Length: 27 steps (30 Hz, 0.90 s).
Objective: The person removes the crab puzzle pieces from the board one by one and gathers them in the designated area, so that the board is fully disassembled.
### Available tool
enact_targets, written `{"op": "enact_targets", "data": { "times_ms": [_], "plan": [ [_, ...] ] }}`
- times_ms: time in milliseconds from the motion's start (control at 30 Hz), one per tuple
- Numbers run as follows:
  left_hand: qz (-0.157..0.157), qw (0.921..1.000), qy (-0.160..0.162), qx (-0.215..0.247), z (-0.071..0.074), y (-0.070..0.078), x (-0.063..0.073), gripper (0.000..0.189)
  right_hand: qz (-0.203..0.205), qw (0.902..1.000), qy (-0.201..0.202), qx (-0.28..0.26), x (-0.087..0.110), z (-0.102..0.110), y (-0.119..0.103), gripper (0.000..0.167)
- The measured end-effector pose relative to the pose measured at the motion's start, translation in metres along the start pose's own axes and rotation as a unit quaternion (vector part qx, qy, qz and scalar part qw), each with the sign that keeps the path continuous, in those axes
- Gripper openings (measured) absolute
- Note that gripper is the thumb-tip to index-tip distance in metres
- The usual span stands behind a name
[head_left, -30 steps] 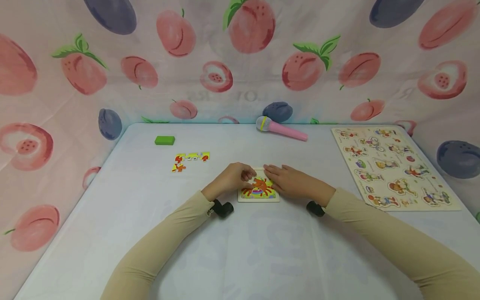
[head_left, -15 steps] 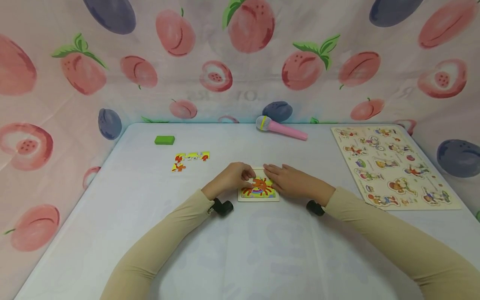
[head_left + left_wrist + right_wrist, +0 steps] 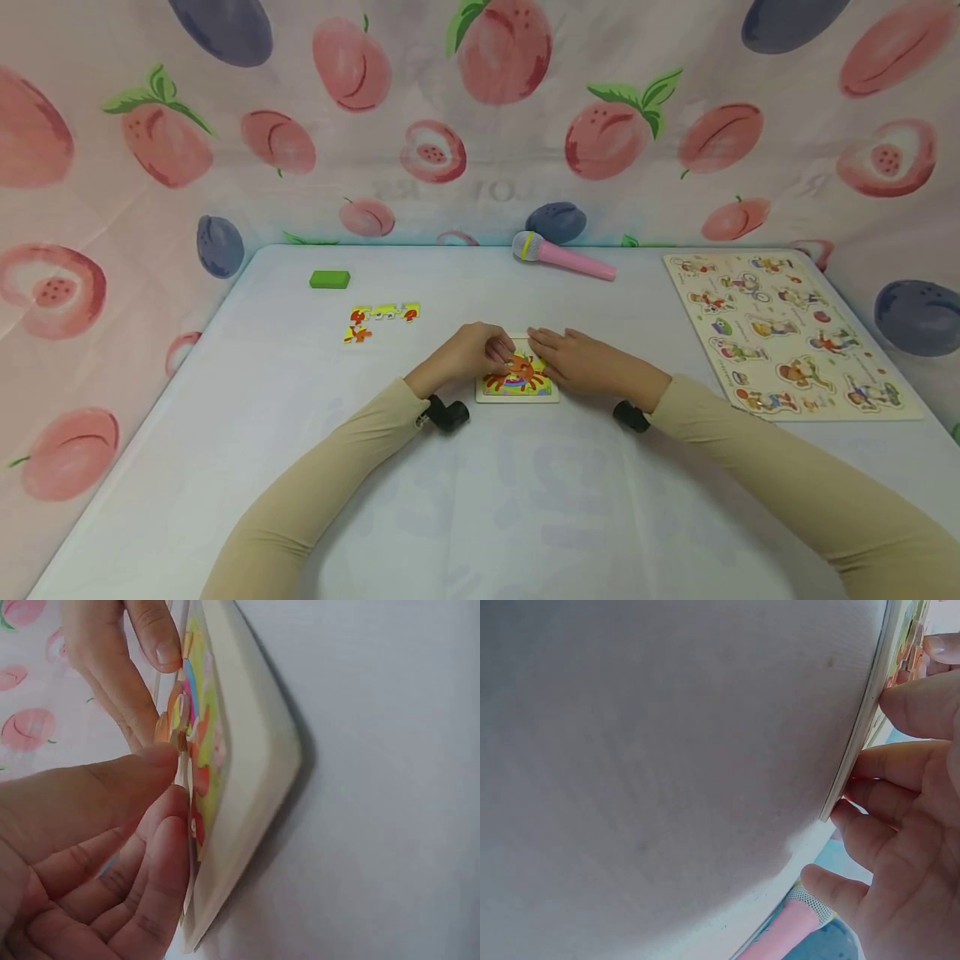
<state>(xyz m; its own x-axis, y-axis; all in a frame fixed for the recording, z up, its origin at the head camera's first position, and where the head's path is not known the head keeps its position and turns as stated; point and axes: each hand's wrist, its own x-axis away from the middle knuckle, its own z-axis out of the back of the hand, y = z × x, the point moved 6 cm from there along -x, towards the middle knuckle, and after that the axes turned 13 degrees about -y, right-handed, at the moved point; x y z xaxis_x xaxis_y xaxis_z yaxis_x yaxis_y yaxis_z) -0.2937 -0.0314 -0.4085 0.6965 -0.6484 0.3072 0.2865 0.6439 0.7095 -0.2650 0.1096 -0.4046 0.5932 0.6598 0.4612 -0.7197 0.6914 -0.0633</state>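
A small wooden jigsaw puzzle board (image 3: 517, 399) with an orange animal picture lies at the middle of the table. Over its left side, my left hand (image 3: 461, 358) bends thumb and forefinger together and pinches an orange puzzle piece (image 3: 178, 733), close over the picture. The other left fingers curl loosely beside the board edge in the left wrist view. My right hand (image 3: 592, 364) lies along the board's right side with its fingers extended. In the right wrist view its fingertips (image 3: 866, 761) touch the board's edge.
Several loose puzzle pieces (image 3: 386, 312) lie to the left of the hands. Behind them sits a green block (image 3: 330, 279). A pink toy microphone (image 3: 573, 261) rests near the back edge. At the right lies a large picture puzzle board (image 3: 832, 415). A fruit-patterned curtain (image 3: 480, 179) surrounds the table.
My left thumb and fingertips have shifted slightly to the right over the puzzle picture. My right hand and the loose pieces stay where they were.
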Motion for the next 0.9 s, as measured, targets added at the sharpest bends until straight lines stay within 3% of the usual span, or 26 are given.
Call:
{"op": "enact_targets", "data": {
  "times_ms": [267,500,733,900],
  "plan": [
    [0.016,0.9989,-0.021,0.038,-0.002,-0.003,-0.002,0.031,-0.005,1.0,-0.004,0.0,-0.001,0.0,0.0,0.053],
    [0.012,0.999,-0.026,0.035,-0.004,-0.002,-0.003,0.033,-0.002,1.0,-0.001,0.001,-0.001,0.0,0.0,0.053],
    [0.008,0.9993,0.003,0.037,0.0,-0.004,0.002,0.032,0.004,0.9999,0.008,0.005,-0.002,-0.001,0.0,0.053],
    [-0.012,0.9985,0.033,0.041,0.015,-0.008,0.015,0.034,0.002,1.0,0.005,-0.001,-0.002,-0.002,0.001,0.053]
  ]
}}
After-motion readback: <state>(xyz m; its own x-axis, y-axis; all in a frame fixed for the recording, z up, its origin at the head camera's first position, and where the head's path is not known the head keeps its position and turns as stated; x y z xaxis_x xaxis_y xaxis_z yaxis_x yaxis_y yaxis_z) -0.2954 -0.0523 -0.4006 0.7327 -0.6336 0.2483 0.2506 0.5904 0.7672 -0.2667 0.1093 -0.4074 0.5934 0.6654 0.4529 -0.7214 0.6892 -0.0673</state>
